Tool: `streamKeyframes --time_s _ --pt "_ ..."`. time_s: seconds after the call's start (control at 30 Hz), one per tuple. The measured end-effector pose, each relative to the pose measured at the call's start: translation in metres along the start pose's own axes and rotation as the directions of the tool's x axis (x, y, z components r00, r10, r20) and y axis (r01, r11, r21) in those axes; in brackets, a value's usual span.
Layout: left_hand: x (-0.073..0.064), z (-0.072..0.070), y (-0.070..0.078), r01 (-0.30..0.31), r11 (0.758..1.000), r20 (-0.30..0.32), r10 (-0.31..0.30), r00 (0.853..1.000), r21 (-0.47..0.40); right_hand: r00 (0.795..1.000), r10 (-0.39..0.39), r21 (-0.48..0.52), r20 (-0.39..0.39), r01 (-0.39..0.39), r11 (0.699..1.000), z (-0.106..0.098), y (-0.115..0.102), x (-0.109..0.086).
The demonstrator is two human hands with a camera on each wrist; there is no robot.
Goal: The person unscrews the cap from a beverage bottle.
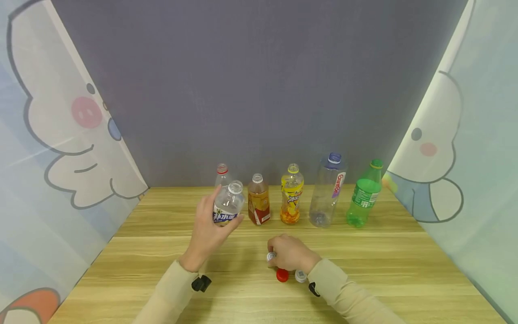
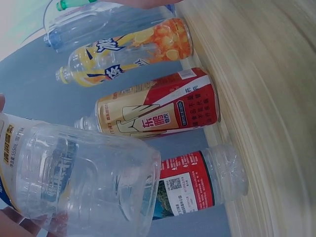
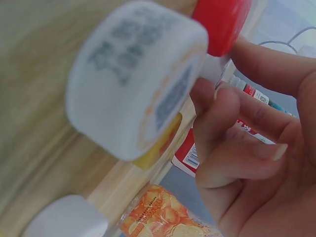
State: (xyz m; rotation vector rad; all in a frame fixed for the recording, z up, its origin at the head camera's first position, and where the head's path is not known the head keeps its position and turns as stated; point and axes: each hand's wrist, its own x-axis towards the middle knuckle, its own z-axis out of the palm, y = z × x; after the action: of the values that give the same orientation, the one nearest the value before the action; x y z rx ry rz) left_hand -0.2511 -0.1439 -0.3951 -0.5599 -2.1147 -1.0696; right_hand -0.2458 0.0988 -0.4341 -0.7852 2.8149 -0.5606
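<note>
My left hand (image 1: 205, 231) grips a clear, uncapped plastic bottle (image 1: 229, 201) with a blue and white label, held up off the table. Its transparent base fills the lower left of the left wrist view. Down on the tabletop, my right hand (image 1: 292, 253) pinches a white bottle cap (image 1: 271, 256) between thumb and fingers. Close by lie a red cap (image 1: 282, 275) and another white cap (image 1: 301, 276), which looms large in the right wrist view. A yellow cap (image 3: 148, 157) shows partly behind it there.
Along the back stand uncapped bottles: a red-ringed one (image 1: 222, 170) partly behind the held bottle, a red-and-gold labelled one (image 1: 259, 202), a yellow-labelled one (image 1: 292, 198), a tall bluish one (image 1: 321, 198) and a green one (image 1: 364, 198). A grey panel (image 1: 259, 90) rises behind.
</note>
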Motion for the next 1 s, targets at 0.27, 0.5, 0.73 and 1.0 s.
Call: streamKeyframes --time_s 0.27,0.5,0.73,1.0 --pt "0.004 -0.001 -0.009 -0.002 1.0 -0.062 0.001 0.998 -0.015 1.0 0.008 -0.017 0.004 -0.007 1.0 0.0 -0.001 0.0" --pt "0.008 -0.006 -0.017 0.041 0.999 -0.099 -0.044 0.994 -0.034 1.0 0.005 -0.013 0.007 -0.005 1.0 -0.001 -0.001 -0.001" --pt "0.011 -0.011 -0.024 0.087 0.995 -0.112 -0.091 0.989 -0.044 1.0 -0.001 -0.017 -0.006 0.001 1.0 0.0 -0.001 -0.003" --pt "0.012 -0.015 -0.034 0.16 0.986 -0.11 -0.165 0.98 -0.053 1.0 -0.015 -0.023 -0.022 0.014 1.0 0.0 -0.002 -0.005"
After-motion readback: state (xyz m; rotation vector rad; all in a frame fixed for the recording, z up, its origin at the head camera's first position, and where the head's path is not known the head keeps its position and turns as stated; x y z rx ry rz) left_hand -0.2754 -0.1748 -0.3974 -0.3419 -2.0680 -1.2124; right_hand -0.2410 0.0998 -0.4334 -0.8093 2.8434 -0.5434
